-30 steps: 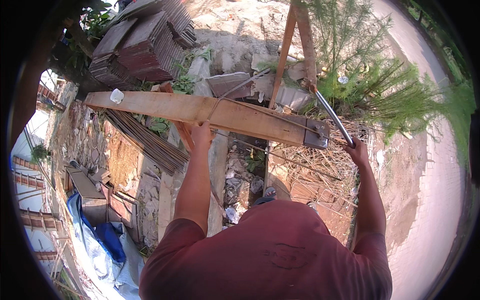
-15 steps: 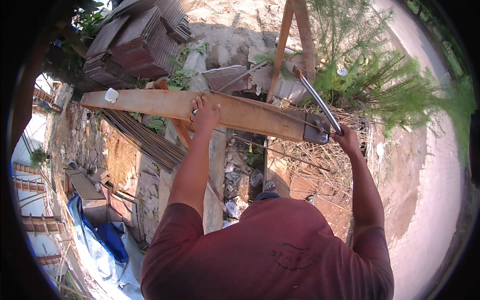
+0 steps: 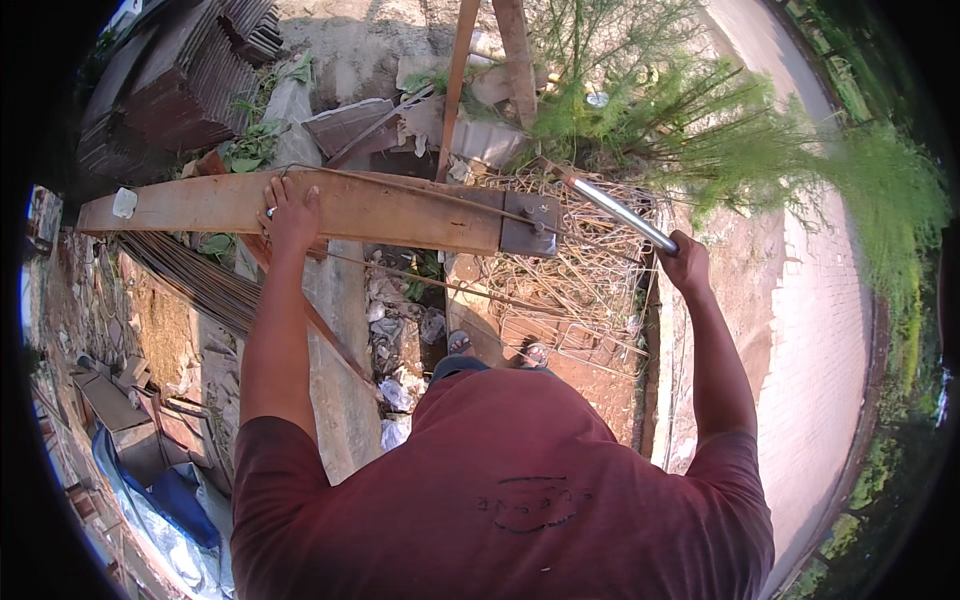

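Looks like rod-bending, my left grip (image 3: 290, 215) spread open on the wooden beam (image 3: 400, 220), right grip (image 3: 685, 262) wrapped around the silver pipe (image 3: 622, 212), thin rod (image 3: 440, 196) along the beam, next calling, I'd say, for lining pipe to rod.

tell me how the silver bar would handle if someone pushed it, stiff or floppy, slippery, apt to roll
The silver bar looks stiff: it runs straight out from the right hand without visible sag. Its smooth, shiny surface may be slightly slippery. Its seemingly round body might roll if laid on the wooden beam.
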Tool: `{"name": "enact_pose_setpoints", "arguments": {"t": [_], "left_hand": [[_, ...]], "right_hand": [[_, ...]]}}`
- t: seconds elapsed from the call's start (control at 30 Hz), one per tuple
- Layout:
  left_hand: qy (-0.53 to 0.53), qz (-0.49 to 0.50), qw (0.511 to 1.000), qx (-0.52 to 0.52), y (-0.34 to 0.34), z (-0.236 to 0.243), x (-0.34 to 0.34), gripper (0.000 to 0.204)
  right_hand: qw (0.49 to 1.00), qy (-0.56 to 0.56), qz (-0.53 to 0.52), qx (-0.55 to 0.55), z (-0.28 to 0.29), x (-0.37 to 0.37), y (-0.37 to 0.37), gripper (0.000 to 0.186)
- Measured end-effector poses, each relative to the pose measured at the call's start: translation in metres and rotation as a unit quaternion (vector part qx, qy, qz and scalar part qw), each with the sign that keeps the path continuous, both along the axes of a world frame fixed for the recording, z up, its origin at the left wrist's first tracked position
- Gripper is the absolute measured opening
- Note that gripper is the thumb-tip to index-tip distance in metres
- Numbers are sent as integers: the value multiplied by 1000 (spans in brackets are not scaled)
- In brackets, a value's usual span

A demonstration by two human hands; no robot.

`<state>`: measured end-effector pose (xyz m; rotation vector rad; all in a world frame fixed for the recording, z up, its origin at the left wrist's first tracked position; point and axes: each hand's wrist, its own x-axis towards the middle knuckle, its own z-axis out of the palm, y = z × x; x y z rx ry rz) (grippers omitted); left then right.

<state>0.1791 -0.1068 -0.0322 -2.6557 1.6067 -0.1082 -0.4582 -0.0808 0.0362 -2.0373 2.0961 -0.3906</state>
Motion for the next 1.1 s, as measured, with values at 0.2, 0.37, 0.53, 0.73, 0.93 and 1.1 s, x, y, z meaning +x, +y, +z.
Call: {"name": "enact_pose_setpoints", "arguments": {"t": [0.2,0.37,0.53,0.73,0.93,1.1], "left_hand": [[-38,3,999,23,-5,-1,0,70],[-75,4,997,36,-5,0,2,65],[-176,-51,973,143,-7,4,4,63],[-223,-128,965,54,5,-28,29,40],[48,42,994,85,-4,27,-17,70],[62,46,993,88,-5,33,-19,68]], "right_hand": [[970,191,143,36,18,-73,-51,26],[938,216,270,18,2,-89,-119,23],[906,209,355,95,-3,-71,-178,21],[815,267,505,-97,-9,-29,-242,10],[785,320,529,22,-3,41,-283,4],[780,355,507,88,-19,51,-299,4]]}}
